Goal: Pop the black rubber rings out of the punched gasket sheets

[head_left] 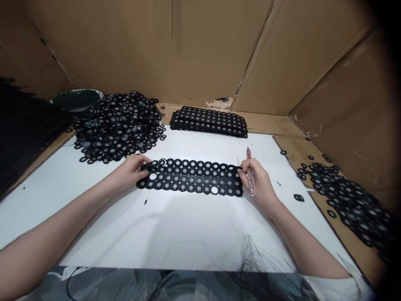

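A long sheet of joined black rings lies across the white board in front of me. Most rings have greyish centres; two show bright white holes, one near each end. My left hand pinches the sheet's left end between thumb and fingers, where a ring at the top edge looks partly lifted. At the right end, my right hand grips the sheet's edge with its fingertips. That same hand also holds a clear, pinkish pen-like tool, its pointed dark tip facing away from me.
Behind the sheet lies a stack of similar ring sheets. A large heap of loose black rings is at the back left, beside a bowl. More rings spread along the right. Cardboard walls enclose the white board.
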